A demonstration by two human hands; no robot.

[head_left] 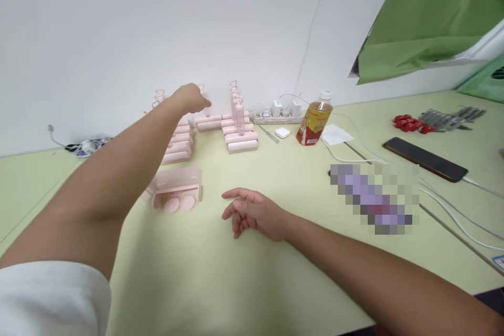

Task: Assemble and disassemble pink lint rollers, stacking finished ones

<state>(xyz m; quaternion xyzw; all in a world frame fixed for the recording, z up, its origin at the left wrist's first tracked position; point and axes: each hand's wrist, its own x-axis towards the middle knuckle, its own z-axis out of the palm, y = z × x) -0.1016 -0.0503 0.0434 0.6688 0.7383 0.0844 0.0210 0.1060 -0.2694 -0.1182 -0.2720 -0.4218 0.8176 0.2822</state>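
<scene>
My left hand reaches far across the pale green table to the back, its fingers closed on a pink piece at the wall among stacked pink lint rollers. A second stack of pink rollers lies just under my left forearm. A pink holder with two round pads lies on its side nearer to me. Resting on the table in the middle, my right hand has its fingers loosely spread and holds nothing.
A white power strip with plugs, a small white case, a drink bottle and a tissue stand at the back. A black phone, white cables, red-handled tools and a green sheet are at right.
</scene>
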